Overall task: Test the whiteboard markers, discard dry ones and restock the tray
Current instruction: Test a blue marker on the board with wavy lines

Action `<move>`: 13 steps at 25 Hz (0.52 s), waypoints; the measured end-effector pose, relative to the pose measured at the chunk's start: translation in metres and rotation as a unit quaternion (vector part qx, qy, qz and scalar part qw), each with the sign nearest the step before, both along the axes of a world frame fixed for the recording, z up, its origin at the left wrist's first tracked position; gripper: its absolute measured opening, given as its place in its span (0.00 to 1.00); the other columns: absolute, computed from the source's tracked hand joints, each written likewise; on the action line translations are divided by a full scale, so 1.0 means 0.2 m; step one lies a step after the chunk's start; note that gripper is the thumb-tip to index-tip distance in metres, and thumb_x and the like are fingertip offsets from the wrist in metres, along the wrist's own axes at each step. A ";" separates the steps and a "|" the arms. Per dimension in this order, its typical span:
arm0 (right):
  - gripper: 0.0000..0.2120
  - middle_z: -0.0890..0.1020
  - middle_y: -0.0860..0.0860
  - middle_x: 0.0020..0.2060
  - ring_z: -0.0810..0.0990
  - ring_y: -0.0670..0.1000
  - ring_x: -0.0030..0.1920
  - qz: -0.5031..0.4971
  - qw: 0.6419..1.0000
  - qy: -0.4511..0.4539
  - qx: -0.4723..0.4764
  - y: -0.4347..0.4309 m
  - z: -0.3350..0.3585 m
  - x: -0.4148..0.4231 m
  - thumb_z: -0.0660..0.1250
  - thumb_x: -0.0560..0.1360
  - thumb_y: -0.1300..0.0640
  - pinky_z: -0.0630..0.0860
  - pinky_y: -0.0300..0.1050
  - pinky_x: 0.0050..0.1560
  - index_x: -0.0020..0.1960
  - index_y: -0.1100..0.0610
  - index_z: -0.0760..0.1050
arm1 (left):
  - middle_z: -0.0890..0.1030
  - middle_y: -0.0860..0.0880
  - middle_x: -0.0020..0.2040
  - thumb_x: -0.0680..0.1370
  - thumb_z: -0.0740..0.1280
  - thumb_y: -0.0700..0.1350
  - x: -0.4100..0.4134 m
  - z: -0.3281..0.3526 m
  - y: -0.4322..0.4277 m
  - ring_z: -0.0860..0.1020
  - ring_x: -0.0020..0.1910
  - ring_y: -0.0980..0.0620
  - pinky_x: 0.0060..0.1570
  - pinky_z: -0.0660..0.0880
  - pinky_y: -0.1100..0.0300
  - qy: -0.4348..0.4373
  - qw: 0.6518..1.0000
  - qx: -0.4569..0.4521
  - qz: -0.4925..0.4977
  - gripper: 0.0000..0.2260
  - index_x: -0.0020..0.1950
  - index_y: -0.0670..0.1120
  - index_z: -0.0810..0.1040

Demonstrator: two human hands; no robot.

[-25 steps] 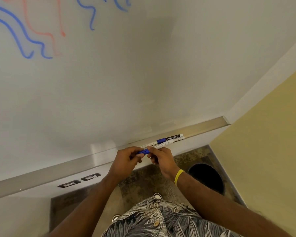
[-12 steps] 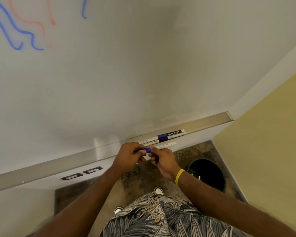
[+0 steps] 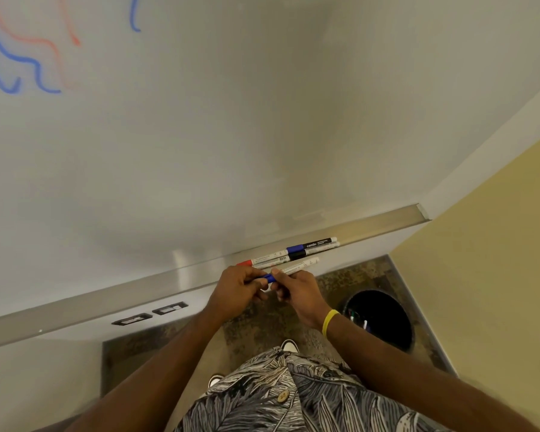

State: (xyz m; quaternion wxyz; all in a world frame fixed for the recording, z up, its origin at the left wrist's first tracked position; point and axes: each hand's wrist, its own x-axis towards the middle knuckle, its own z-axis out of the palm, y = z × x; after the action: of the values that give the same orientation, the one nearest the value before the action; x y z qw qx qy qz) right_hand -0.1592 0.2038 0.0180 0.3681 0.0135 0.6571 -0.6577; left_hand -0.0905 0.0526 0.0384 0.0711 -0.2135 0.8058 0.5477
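While the left hand [image 3: 237, 286] curls its fingers round the blue cap of a thin white marker [image 3: 297, 267], the right hand [image 3: 297, 293] pinches its body, just in front of the long silver tray [image 3: 131, 294].

The held marker [image 3: 298, 267] shows only its white barrel and a bit of blue. The rest lies under the fingers of the left hand [image 3: 236, 288] and right hand [image 3: 300, 291]. Most print on the tray markers [image 3: 312, 247] is too small to read. The dark bin [image 3: 393, 328] leaves its contents dim, partly behind the right wrist. The scribbles [image 3: 13, 73] are blurred and run off the top and left edges.
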 end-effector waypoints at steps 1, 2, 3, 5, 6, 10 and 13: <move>0.14 0.82 0.53 0.33 0.76 0.45 0.30 0.018 0.999 0.027 0.032 0.00 0.00 -0.02 0.65 0.80 0.53 0.74 0.39 0.35 0.52 0.65 0.81 | 0.84 0.47 0.45 0.79 0.67 0.39 0.00 -0.01 0.00 0.85 0.37 0.53 0.46 0.82 0.58 -0.001 1.000 -0.002 0.006 0.10 0.60 0.42 0.81; 0.16 0.83 0.53 0.33 0.76 0.44 0.29 0.040 0.995 0.055 0.068 0.00 -0.01 -0.04 0.65 0.80 0.51 0.74 0.39 0.35 0.51 0.64 0.82 | 0.84 0.48 0.44 0.79 0.67 0.40 -0.01 -0.02 0.00 0.84 0.38 0.54 0.47 0.82 0.58 -0.001 1.000 -0.006 0.012 0.10 0.60 0.42 0.81; 0.17 0.83 0.52 0.33 0.77 0.43 0.28 0.064 0.987 0.093 0.111 0.01 -0.01 -0.05 0.65 0.79 0.49 0.74 0.39 0.36 0.48 0.63 0.83 | 0.84 0.49 0.44 0.79 0.67 0.40 -0.01 -0.03 -0.01 0.84 0.38 0.55 0.48 0.82 0.58 -0.001 1.000 -0.011 0.016 0.10 0.60 0.43 0.81; 0.17 0.83 0.50 0.33 0.78 0.44 0.31 0.102 0.951 0.206 0.205 0.04 -0.03 -0.07 0.66 0.79 0.46 0.75 0.42 0.39 0.42 0.59 0.82 | 0.83 0.51 0.45 0.79 0.67 0.41 -0.02 -0.05 -0.02 0.84 0.39 0.56 0.48 0.82 0.60 -0.005 0.999 -0.021 0.029 0.10 0.60 0.44 0.80; 0.15 0.82 0.49 0.35 0.78 0.45 0.35 0.114 0.921 0.281 0.244 0.07 -0.04 -0.08 0.66 0.78 0.47 0.76 0.42 0.41 0.42 0.57 0.81 | 0.83 0.52 0.45 0.79 0.67 0.41 -0.03 -0.06 -0.04 0.84 0.39 0.56 0.47 0.81 0.62 -0.011 0.999 -0.030 0.032 0.10 0.60 0.45 0.80; 0.09 0.80 0.49 0.52 0.76 0.48 0.55 0.208 0.771 0.541 0.265 0.09 -0.01 -0.17 0.67 0.78 0.52 0.70 0.41 0.59 0.55 0.53 0.79 | 0.82 0.53 0.44 0.79 0.67 0.42 -0.06 -0.09 -0.04 0.83 0.38 0.57 0.44 0.79 0.66 -0.031 0.998 -0.053 0.022 0.10 0.60 0.44 0.80; 0.14 0.80 0.51 0.60 0.76 0.52 0.61 0.300 0.729 0.559 0.256 0.04 0.00 -0.21 0.68 0.78 0.52 0.68 0.47 0.66 0.62 0.54 0.78 | 0.83 0.52 0.43 0.80 0.67 0.43 -0.08 -0.11 -0.03 0.83 0.38 0.59 0.43 0.79 0.67 -0.029 0.999 -0.038 0.018 0.10 0.60 0.43 0.80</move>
State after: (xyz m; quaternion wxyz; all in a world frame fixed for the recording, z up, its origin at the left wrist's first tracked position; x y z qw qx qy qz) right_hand -0.2003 0.2123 0.0183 0.0947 -0.4607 0.8575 -0.2085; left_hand -0.1066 0.0475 0.0168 0.0760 -0.2462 0.8197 0.5116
